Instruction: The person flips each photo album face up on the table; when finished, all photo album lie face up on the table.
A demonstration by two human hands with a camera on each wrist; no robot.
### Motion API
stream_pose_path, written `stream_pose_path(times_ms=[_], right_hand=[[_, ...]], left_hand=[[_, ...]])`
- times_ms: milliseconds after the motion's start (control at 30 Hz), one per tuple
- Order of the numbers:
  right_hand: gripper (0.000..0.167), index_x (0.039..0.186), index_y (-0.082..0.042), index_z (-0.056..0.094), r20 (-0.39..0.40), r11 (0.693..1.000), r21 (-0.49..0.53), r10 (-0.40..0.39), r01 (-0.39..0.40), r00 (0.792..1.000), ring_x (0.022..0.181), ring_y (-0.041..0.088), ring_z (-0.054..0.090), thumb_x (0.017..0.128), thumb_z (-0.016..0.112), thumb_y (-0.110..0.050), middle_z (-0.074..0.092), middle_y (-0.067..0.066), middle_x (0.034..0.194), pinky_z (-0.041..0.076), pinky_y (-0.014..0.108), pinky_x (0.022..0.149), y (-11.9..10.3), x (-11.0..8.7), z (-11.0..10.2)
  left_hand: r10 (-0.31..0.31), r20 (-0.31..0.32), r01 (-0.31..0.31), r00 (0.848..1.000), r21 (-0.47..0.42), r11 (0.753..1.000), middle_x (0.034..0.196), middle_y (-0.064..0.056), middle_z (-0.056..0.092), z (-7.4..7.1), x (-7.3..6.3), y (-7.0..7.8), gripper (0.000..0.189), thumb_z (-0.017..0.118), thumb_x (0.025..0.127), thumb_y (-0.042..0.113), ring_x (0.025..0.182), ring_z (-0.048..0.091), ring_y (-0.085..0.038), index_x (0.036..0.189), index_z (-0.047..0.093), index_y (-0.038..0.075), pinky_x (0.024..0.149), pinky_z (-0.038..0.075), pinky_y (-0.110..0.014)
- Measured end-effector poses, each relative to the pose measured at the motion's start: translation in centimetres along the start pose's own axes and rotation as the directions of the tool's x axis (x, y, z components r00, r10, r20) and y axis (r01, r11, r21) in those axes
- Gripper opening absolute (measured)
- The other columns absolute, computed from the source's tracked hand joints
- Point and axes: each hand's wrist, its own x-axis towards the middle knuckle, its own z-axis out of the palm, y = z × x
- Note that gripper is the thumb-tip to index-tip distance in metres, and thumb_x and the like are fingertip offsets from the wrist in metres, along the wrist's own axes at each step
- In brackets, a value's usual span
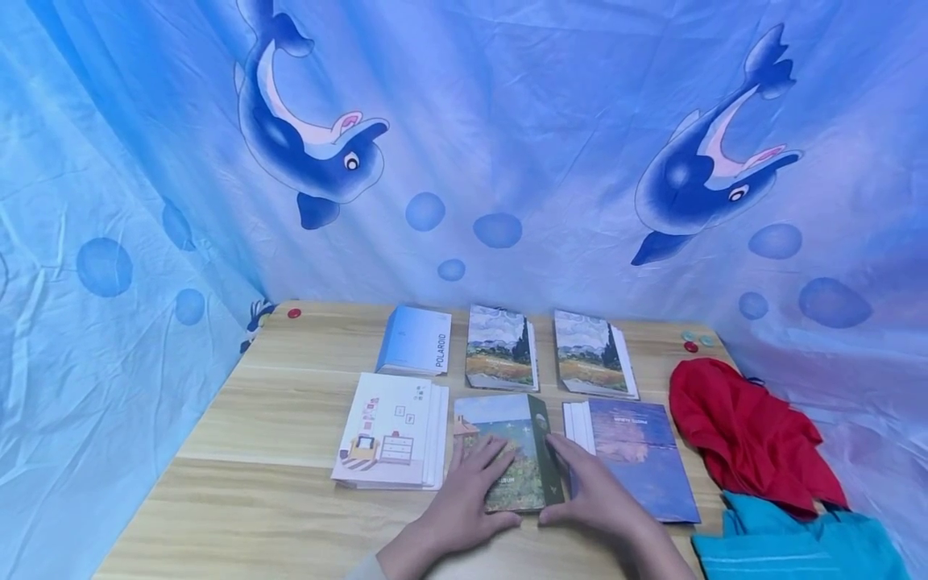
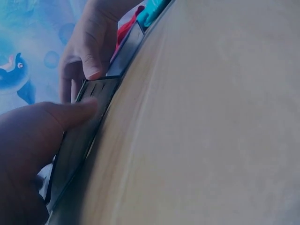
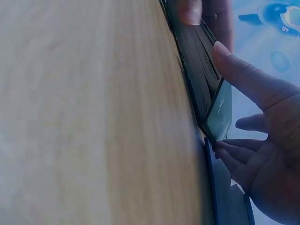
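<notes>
A photo album (image 1: 516, 412) with a painted meadow cover and dark green spine lies at the front middle of the wooden table. My left hand (image 1: 471, 491) rests on its cover with fingers extended, and the thumb lies along the near page edge, seen also in the left wrist view. At the spine is my right hand (image 1: 598, 491), pinching the album's near right corner. In the right wrist view its thumb (image 3: 229, 56) meets the cover edge, while the fingertips touch the green spine (image 3: 219, 112). A purple-blue photo album (image 1: 645, 459) lies just beyond, partly behind the right hand.
Left is a white album (image 1: 384, 427) with furniture drawings. Behind stand a blue POLAROID album (image 1: 416, 338) and two landscape albums (image 1: 500, 346). Red cloth (image 1: 747, 435) and teal cloth (image 1: 797, 540) lie at the right edge. A blue dolphin curtain (image 1: 464, 161) encloses the table.
</notes>
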Motion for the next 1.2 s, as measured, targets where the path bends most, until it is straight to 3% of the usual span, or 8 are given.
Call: stream_pose_path(times_ms=[167, 433, 700, 967, 1100, 1200], right_hand=[[0.12, 0.155, -0.003, 0.037, 0.013, 1.0, 0.019, -0.009, 0.008, 1.0, 0.139, 0.045, 0.041, 0.059, 0.096, -0.043, 0.04, 0.023, 0.156, 0.033, 0.065, 0.112, -0.12, 0.03, 0.25], [0.121, 0.157, -0.009, 0.036, -0.005, 0.998, 0.052, 0.024, -0.023, 1.0, 0.14, 0.043, 0.04, 0.058, 0.096, -0.044, 0.038, 0.019, 0.158, 0.033, 0.067, 0.111, -0.12, 0.12, 0.35], [0.13, 0.16, -0.002, 0.023, -0.011, 0.99, 0.119, 0.079, -0.077, 0.997, 0.141, 0.045, 0.039, 0.062, 0.093, -0.05, 0.035, 0.025, 0.158, 0.031, 0.062, 0.114, -0.47, 0.51, 0.49], [0.133, 0.16, -0.003, 0.021, -0.019, 0.983, 0.155, 0.1, -0.096, 0.995, 0.142, 0.046, 0.034, 0.058, 0.098, -0.045, 0.033, 0.027, 0.158, 0.029, 0.066, 0.114, -0.29, 0.17, 0.5], [0.134, 0.162, -0.005, 0.011, -0.037, 0.976, 0.207, 0.07, -0.061, 0.997, 0.137, 0.04, 0.044, 0.064, 0.097, -0.038, 0.031, 0.025, 0.16, 0.036, 0.061, 0.111, -0.17, 0.21, 0.23], [0.131, 0.163, -0.008, 0.009, -0.056, 0.97, 0.242, 0.037, -0.023, 0.998, 0.124, 0.031, 0.057, 0.069, 0.094, -0.036, 0.038, 0.023, 0.157, 0.047, 0.049, 0.104, -0.23, 0.24, 0.03]], left_hand=[[-0.044, 0.007, 0.044, 0.999, -0.013, 0.999, 0.164, -0.015, 0.028, 0.02, -0.06, -0.01, 0.09, 0.082, 0.078, 0.051, 0.15, 0.019, -0.043, 0.153, 0.046, 0.015, 0.12, 0.007, -0.066], [0.016, 0.03, -0.017, 0.999, 0.038, 0.999, 0.165, -0.016, 0.025, 0.18, -0.29, 0.21, 0.082, 0.066, 0.092, 0.055, 0.15, 0.017, -0.046, 0.159, 0.035, 0.018, 0.118, 0.008, -0.07], [-0.014, -0.006, 0.014, 1.0, -0.033, 0.999, 0.167, -0.012, 0.019, 0.22, -0.59, 0.24, 0.082, 0.066, 0.093, 0.051, 0.151, 0.016, -0.043, 0.16, 0.031, 0.02, 0.117, 0.01, -0.07], [0.031, -0.018, -0.033, 0.999, -0.092, 0.995, 0.167, -0.01, 0.021, 0.13, -0.64, 0.06, 0.086, 0.071, 0.091, 0.048, 0.151, 0.02, -0.041, 0.159, 0.033, 0.012, 0.117, 0.016, -0.068], [-0.01, -0.005, 0.009, 1.0, -0.166, 0.986, 0.169, -0.009, 0.015, 0.17, -0.35, 0.39, 0.087, 0.069, 0.091, 0.051, 0.152, 0.019, -0.039, 0.161, 0.028, 0.018, 0.116, 0.023, -0.066], [-0.06, 0.011, 0.061, 0.998, -0.211, 0.976, 0.17, -0.008, 0.01, 0.06, -0.1, 0.69, 0.089, 0.069, 0.091, 0.053, 0.152, 0.019, -0.038, 0.162, 0.024, 0.022, 0.115, 0.029, -0.064]])
